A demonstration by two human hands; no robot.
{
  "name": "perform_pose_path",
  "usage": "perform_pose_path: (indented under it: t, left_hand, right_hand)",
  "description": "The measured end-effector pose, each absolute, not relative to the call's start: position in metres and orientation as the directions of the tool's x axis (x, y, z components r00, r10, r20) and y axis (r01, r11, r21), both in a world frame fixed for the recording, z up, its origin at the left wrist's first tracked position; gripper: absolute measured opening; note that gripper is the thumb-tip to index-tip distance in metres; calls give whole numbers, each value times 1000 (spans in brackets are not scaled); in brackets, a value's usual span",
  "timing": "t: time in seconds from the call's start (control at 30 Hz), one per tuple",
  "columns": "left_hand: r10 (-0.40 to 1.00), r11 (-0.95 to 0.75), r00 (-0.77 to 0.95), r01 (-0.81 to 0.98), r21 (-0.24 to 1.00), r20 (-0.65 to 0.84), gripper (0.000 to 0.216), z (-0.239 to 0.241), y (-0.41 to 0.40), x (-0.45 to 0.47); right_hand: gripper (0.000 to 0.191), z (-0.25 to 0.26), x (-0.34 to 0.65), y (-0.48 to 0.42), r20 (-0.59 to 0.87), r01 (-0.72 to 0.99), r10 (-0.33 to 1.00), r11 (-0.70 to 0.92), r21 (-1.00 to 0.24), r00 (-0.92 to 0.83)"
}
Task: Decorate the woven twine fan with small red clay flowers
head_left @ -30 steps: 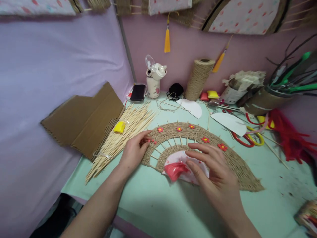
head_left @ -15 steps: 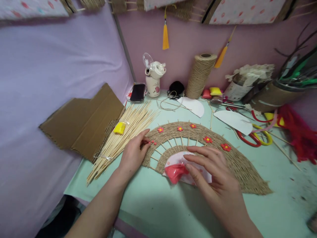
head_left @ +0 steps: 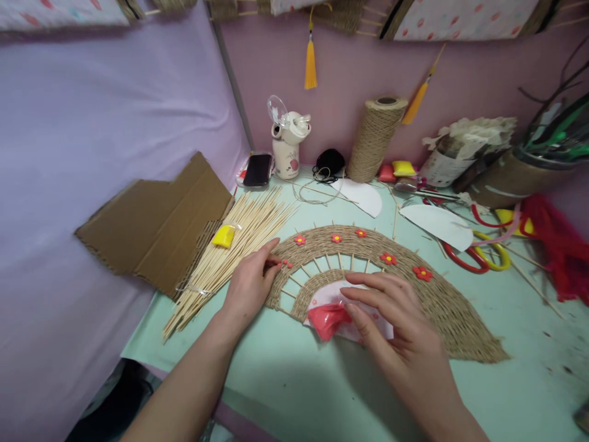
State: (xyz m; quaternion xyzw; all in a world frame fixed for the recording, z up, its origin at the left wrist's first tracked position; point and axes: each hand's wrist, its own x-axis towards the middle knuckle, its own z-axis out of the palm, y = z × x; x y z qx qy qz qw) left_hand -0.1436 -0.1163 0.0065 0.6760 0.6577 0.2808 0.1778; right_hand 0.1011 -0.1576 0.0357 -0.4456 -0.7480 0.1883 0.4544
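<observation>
A woven twine fan (head_left: 442, 307) lies on the table, decorated with several red clay flowers with yellow centres (head_left: 389, 259). At its left end, small red clay balls (head_left: 287, 264) are grouped on the weave. My left hand (head_left: 248, 279) rests there with thumb and fingers drawn together at one of the balls; the fingertips partly hide it. Over the pale spotted inner panel (head_left: 365, 322), a clear packet of red clay (head_left: 327, 320) sits by the thumb of my right hand (head_left: 400, 325). That hand's fingers are spread, with a gap between thumb and forefinger.
Left of the fan lie bamboo sticks (head_left: 207, 276), a yellow clay packet (head_left: 223, 236) and cardboard (head_left: 151, 230). Behind stand a white bottle (head_left: 286, 156) and a twine spool (head_left: 378, 141). Scissors (head_left: 478, 261) and paper pieces (head_left: 437, 226) are at the right.
The view has shifted slightly, moving the background a little to the right. Both hands, the fan and the red packet keep nearly the same places relative to one another.
</observation>
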Motion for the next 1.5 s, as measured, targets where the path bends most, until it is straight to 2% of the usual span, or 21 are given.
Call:
perform_pose_path:
  t: [0.37, 0.63, 1.17, 1.3, 1.5]
  left_hand:
    - [993, -21, -67, 715, 698, 99, 51, 6, -116, -147]
    - [976, -132, -8, 776, 617, 219, 41, 10, -119, -145]
    - [975, -147, 10, 780, 608, 222, 45, 2, -114, -143]
    - [963, -196, 51, 805, 561, 263, 41, 3, -113, -143]
    - [960, -241, 125, 825, 512, 251, 39, 8, -113, -138]
  right_hand:
    - [16, 37, 102, -157, 499, 480, 848, 519, -707, -180]
    - [16, 37, 102, -158, 494, 471, 849, 519, -713, -188]
    - [15, 37, 100, -157, 503, 464, 847, 521, -717, -174]
    - [16, 37, 100, -157, 500, 464, 846, 523, -715, -184]
    - [15, 38, 100, -156, 503, 465, 844, 527, -712, -186]
